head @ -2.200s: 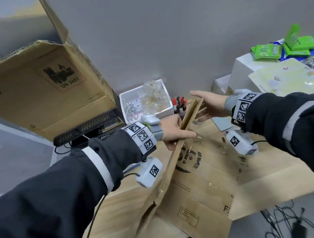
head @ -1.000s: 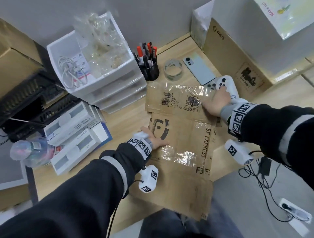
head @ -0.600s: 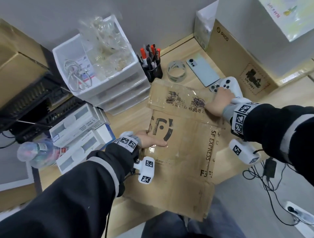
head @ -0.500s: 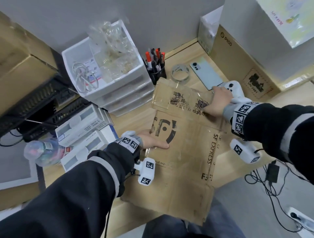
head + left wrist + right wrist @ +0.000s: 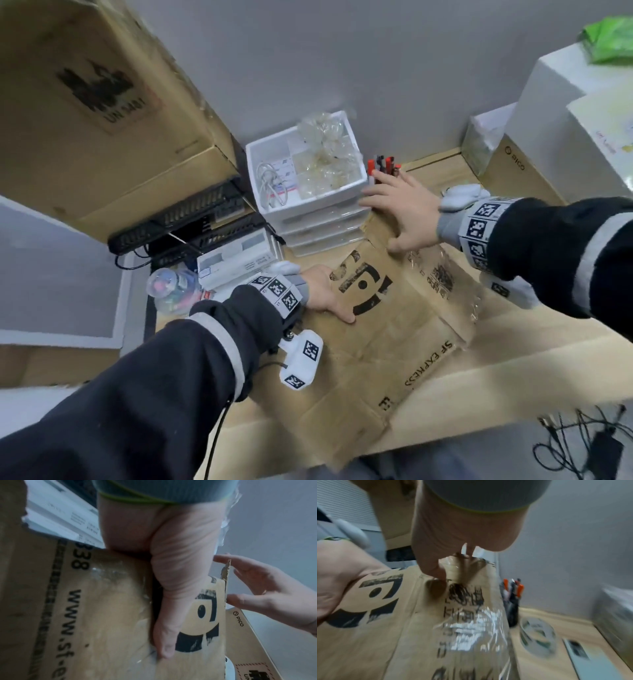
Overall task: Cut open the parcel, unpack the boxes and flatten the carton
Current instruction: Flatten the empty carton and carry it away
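The flattened brown carton [image 5: 394, 325] with black SF print lies on the wooden desk, its near end hanging over the desk edge. My left hand [image 5: 329, 296] grips its left edge, thumb [image 5: 164, 646] flat on the printed face, the fingers hidden underneath. My right hand [image 5: 407, 212] is spread with straight fingers over the carton's far flap [image 5: 465, 601], thumb tip [image 5: 436, 572] touching the taped cardboard. White unpacked boxes [image 5: 239, 262] lie left of the carton.
A white drawer unit [image 5: 318, 219] and a pen cup [image 5: 383, 168] stand just behind the carton. A tape roll [image 5: 537, 632] and phone [image 5: 590, 660] lie to the right. Large cartons [image 5: 96, 113] left, a PICO box [image 5: 513, 174] right, cables [image 5: 575, 445] on the floor.
My right hand has left the carton's right side by the white controller and moved to its far flap near the drawers, fingers now spread. My left hand keeps the left edge.
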`<control>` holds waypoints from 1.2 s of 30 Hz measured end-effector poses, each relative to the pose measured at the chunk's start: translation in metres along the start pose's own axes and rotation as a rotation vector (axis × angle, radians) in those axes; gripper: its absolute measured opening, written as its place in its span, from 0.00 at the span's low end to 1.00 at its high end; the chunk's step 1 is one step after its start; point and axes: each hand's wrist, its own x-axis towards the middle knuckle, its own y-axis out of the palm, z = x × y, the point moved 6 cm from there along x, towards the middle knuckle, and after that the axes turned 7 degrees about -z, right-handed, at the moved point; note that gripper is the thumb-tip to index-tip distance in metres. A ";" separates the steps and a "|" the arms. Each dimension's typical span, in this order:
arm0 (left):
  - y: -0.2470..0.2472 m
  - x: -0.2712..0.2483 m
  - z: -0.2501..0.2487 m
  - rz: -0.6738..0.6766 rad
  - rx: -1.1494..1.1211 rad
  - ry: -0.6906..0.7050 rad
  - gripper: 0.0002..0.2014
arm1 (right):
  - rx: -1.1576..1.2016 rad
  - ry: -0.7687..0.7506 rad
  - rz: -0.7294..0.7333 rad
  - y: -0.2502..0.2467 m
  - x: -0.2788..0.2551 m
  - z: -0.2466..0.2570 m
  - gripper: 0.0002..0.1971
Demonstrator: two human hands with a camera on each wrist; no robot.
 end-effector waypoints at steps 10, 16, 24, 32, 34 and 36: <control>-0.046 -0.085 0.044 -0.162 0.090 -0.046 0.45 | 0.017 -0.215 0.579 -0.029 0.049 0.135 0.28; -0.070 -0.124 0.065 -0.358 0.076 -0.086 0.34 | -0.162 -0.279 0.650 -0.040 0.066 0.182 0.20; -0.120 -0.181 0.074 -0.435 0.128 -0.088 0.20 | -0.194 -0.321 0.595 -0.103 0.079 0.221 0.15; -0.158 -0.225 0.102 -0.511 0.346 -0.208 0.33 | -0.184 -0.335 0.532 -0.133 0.094 0.264 0.16; -0.163 -0.250 0.121 -0.527 0.343 -0.248 0.31 | -0.213 -0.349 0.574 -0.126 0.097 0.286 0.18; -0.162 -0.279 0.148 -0.529 0.319 -0.286 0.26 | -0.258 -0.386 0.628 -0.114 0.099 0.319 0.18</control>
